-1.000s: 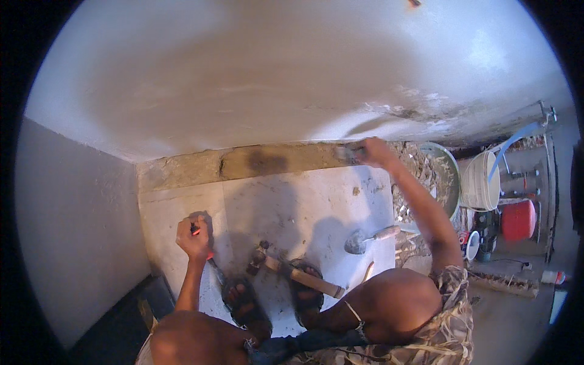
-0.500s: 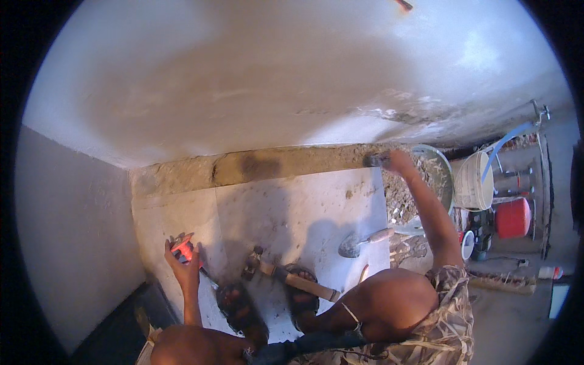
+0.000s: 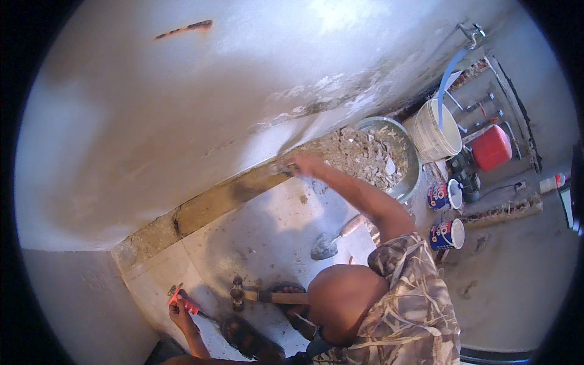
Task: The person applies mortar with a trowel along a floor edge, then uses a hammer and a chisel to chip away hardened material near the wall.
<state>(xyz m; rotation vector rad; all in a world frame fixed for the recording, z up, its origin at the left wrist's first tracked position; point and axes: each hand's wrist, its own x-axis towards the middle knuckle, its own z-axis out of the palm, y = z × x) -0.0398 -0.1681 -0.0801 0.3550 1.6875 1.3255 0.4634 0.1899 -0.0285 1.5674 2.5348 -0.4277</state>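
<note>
My left hand (image 3: 180, 311) grips a red-handled tool (image 3: 188, 304), with a dark shaft below, over the white tile (image 3: 219, 237) at lower left. My right hand (image 3: 307, 165) reaches to the bare mortar strip (image 3: 207, 212) along the wall, closed on a small grey object (image 3: 286, 169) too blurred to name. A hammer (image 3: 237, 293) lies across the tile by my sandalled feet (image 3: 243, 337). A trowel (image 3: 323, 249) with a wooden handle rests below my right arm. Beyond that arm is a green basin (image 3: 415, 164) full of rubble.
At right stand a white bucket (image 3: 435, 131) with a blue hose from a tap (image 3: 471, 36), a red container (image 3: 491, 149), two blue-and-white pails (image 3: 439, 196) and pipes in a chased wall recess. A grey side wall (image 3: 91, 304) bounds the left.
My view has swung toward the right, showing more of the basin and pails. The red tool has turned in my left hand. My right hand stays at the mortar strip.
</note>
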